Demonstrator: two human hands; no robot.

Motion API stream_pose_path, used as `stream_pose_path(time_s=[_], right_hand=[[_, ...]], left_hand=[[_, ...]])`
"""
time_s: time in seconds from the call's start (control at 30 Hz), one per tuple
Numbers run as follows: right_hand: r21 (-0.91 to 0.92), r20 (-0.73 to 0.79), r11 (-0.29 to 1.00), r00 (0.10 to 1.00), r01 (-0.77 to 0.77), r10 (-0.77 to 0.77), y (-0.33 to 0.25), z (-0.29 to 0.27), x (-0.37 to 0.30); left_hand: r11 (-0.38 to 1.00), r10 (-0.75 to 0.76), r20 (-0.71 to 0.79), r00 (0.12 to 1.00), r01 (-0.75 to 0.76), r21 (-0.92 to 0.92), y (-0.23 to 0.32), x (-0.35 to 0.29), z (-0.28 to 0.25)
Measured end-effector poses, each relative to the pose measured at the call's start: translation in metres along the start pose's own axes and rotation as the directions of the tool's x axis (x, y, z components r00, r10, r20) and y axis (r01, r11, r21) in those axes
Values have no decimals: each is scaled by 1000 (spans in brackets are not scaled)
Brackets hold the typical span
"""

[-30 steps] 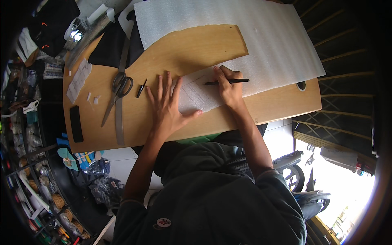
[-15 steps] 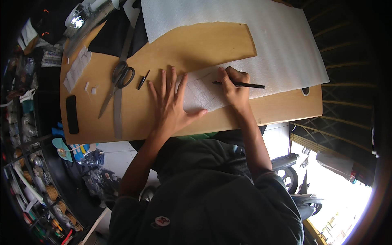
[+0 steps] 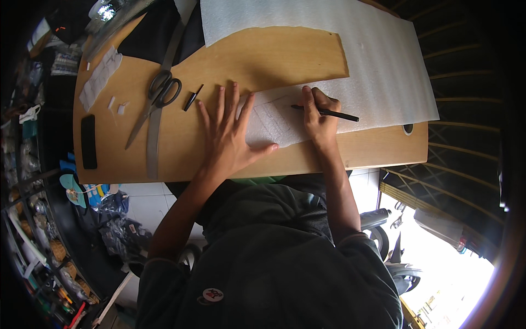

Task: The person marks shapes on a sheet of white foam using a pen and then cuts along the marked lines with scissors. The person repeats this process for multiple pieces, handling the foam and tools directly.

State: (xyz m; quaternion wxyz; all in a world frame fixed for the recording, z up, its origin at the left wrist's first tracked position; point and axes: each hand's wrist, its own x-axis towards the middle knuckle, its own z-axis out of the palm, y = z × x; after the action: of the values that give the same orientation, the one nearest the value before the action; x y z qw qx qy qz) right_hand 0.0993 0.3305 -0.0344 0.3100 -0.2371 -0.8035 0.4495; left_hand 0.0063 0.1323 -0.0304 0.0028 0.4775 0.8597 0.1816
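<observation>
My left hand (image 3: pixel 230 134) lies flat with spread fingers on the wooden table (image 3: pixel 164 153), its thumb and fingertips pressing the near edge of a white foam sheet (image 3: pixel 378 66). My right hand (image 3: pixel 319 118) grips a black pen (image 3: pixel 329 113), with the tip touching the sheet where faint drawn lines show. A curved wooden board (image 3: pixel 274 57) rests over the sheet just beyond both hands.
Black-handled scissors (image 3: pixel 156 98) lie left of my left hand, with a small black pen cap (image 3: pixel 193 97) between. A grey strap (image 3: pixel 153 137), a black flat bar (image 3: pixel 88 141) and white foam scraps (image 3: pixel 98 79) sit farther left. Cluttered shelves (image 3: pixel 33 219) stand beyond the table's left edge.
The view has shifted a little. My right hand with the pen has moved slightly along the sheet. My left hand stays pressed flat.
</observation>
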Motion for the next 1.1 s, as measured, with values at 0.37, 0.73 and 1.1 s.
stream_pose_path(time_s=[0.37, 0.73, 1.1], right_hand=[[-9, 25, 999, 999, 33, -33, -4, 1, 1], [0, -4, 1000, 1000, 30, -30, -5, 2, 1], [-21, -34, 1000, 999, 19, -20, -4, 3, 1]], left_hand=[[999, 2, 8, 1000, -3, 33, 0, 0, 1], [999, -5, 12, 1000, 5, 40, 0, 0, 2], [999, 8, -3, 1000, -7, 39, 0, 0, 1]])
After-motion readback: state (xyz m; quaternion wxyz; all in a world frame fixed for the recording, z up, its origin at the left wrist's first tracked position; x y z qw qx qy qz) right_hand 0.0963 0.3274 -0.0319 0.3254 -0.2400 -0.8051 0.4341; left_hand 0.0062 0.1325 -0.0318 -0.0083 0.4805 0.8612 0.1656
